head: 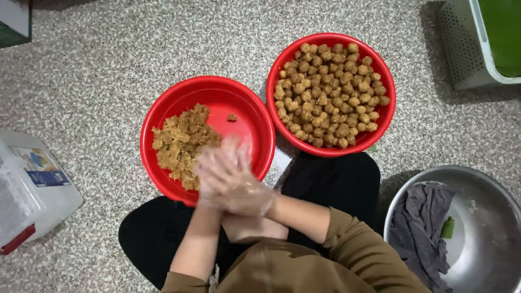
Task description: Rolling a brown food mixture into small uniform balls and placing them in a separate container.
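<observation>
Head view: both hands are pressed palm to palm over the near rim of the left red basin, in thin clear gloves. The right hand is laid over the left hand; motion blur is seen. Both grips are closed together, but what is held between the palms cannot be told. The loose brown filling is heaped in that basin, just beside and partly under the fingertips. The rolled balls are piled in the right red basin, apart from the hands. Risks, as judged: crumbs could be dropped onto the floor or the lap, since the hands are held over the rim; the high ball pile could be spilled if knocked.
</observation>
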